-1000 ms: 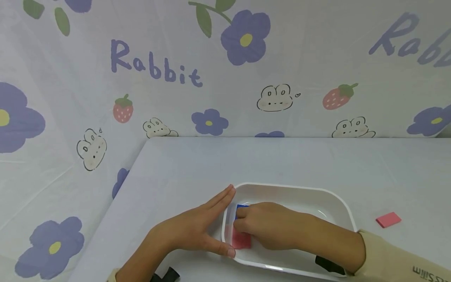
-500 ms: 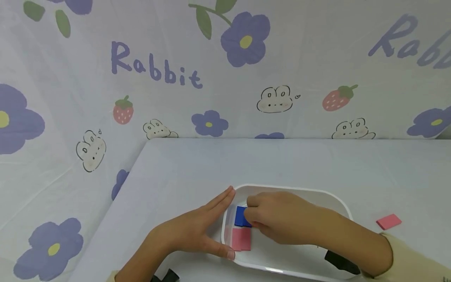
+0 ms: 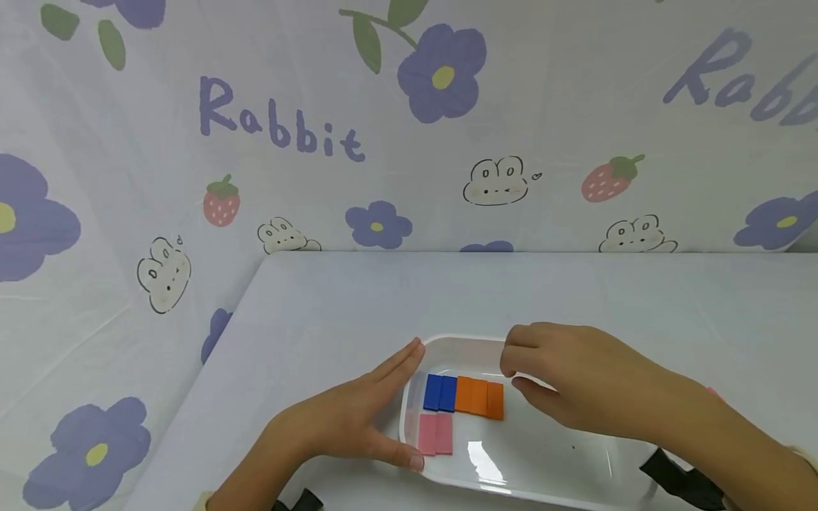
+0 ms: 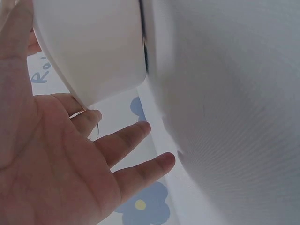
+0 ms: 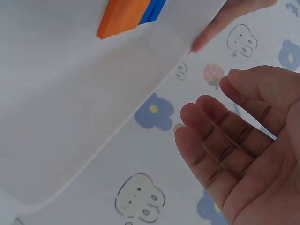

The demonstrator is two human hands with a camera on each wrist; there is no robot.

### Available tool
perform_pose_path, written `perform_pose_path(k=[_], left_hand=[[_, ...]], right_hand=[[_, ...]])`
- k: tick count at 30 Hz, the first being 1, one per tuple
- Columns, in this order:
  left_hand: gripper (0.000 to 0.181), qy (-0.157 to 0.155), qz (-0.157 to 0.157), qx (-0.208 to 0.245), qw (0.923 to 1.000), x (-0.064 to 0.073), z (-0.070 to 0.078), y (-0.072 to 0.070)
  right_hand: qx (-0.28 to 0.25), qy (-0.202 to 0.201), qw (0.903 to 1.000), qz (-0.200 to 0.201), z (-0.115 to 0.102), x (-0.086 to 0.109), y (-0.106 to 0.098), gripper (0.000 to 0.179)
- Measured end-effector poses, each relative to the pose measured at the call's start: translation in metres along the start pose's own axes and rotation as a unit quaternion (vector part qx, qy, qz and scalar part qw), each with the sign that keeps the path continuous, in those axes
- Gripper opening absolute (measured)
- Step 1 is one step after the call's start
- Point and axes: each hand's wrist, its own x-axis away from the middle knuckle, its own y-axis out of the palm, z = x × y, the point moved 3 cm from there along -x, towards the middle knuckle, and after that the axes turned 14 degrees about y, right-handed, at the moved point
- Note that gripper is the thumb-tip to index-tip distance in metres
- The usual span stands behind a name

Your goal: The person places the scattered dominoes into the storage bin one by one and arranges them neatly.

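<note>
A white tray holds flat rectangular tiles at its left end. Two blue tiles and several orange tiles overlap in one row; two pink tiles lie on the near side of the blue ones. My left hand spans the tray's left end, fingertips at the far corner and thumb at the near one. In the left wrist view its fingers are spread beside the tray wall. Over the tray's far side, my right hand has loosely bent fingers with nothing between them; the right wrist view shows the bare palm.
Another pink tile on the white table peeks out from behind my right forearm. Black straps show at my wrists. Behind the table hangs a printed cloth with flowers, rabbits and strawberries.
My right hand has lifted off the tiles and moved right and away, uncovering the blue and orange tiles. My forearm now mostly covers the loose pink tile. The left hand has stayed put.
</note>
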Motion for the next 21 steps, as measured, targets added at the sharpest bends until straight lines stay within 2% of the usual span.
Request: perform_pose_path(k=[5, 13, 21], left_hand=[[0.124, 0.001, 0.000, 0.001, 1.0000, 0.000, 0.000, 0.000], [0.123, 0.006, -0.004, -0.001, 1.0000, -0.001, -0.001, -0.001], [0.124, 0.002, -0.006, 0.004, 1.0000, 0.000, 0.001, -0.001]], right_hand=[[0.008, -0.008, 0.9995, 0.030, 0.013, 0.013, -0.004, 0.025], [0.025, 0.021, 0.9958, 0.086, 0.041, 0.039, -0.008, 0.033], [0.062, 0.104, 0.9896, 0.077, 0.073, 0.065, -0.010, 0.034]])
